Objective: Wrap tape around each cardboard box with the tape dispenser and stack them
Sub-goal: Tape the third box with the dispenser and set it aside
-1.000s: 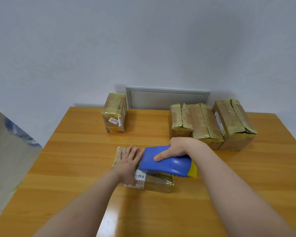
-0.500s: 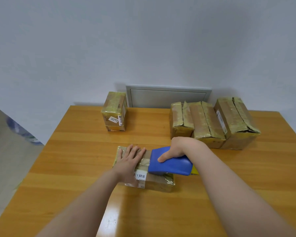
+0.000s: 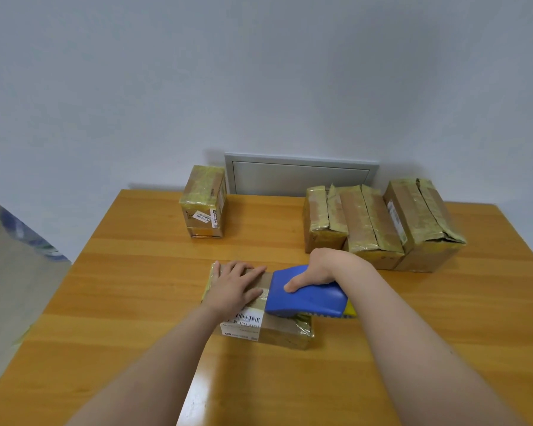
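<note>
— How far along is it?
— Partway, I'd say. Nearest, the flat brown cardboard box (image 3: 277, 332) lies on the orange wooden table (image 3: 130, 302), seemingly mid-wrap.
— The hands?
— The left hand (image 3: 233, 287) presses flat on the box's left end, fingers spread. The right hand (image 3: 323, 269) curls round the blue plastic tape dispenser (image 3: 308, 299), which rests on the box's top.
— And behind?
— One taped upright box (image 3: 204, 201) far left, three taped boxes (image 3: 371, 222) side by side far right. Nothing is stacked yet.
</note>
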